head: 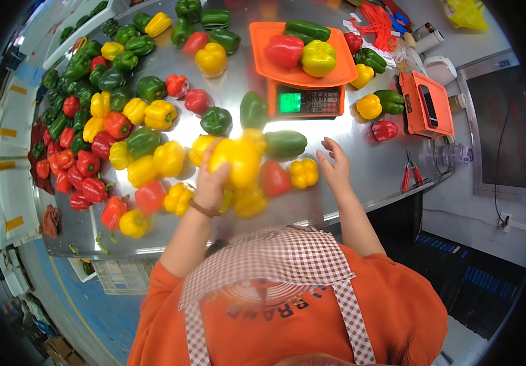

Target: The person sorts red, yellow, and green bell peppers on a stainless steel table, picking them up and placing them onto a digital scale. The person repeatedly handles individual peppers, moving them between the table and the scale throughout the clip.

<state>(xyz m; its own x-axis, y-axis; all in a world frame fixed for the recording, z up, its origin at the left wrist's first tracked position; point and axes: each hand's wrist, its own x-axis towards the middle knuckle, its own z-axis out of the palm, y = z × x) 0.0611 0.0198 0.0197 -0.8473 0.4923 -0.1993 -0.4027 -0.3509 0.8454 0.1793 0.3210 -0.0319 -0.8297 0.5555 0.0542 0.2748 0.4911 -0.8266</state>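
My left hand (pixel 214 178) grips a yellow bell pepper (pixel 236 160), blurred, above the metal table. Right of it my right hand (pixel 334 164) is empty, its fingers apart, near a small yellow bell pepper (pixel 303 173). Between the hands lie a red bell pepper (pixel 274 179) and a dark green one (pixel 285 144). Behind them stands an orange digital scale (pixel 306 101) with a lit display. Its orange tray (pixel 267 36) holds a red pepper (pixel 284 51), a yellow-green pepper (pixel 318 58) and green peppers (pixel 307 30). Some peppers near my left hand are blurred or partly hidden.
Many green, red and yellow peppers (pixel 89 163) cover the table's left side. At right are a second orange scale (pixel 427 104) with a phone on it, red-handled pliers or snips (pixel 411 174) and a few peppers (pixel 369 106). Red netting (pixel 378 25) lies at the back.
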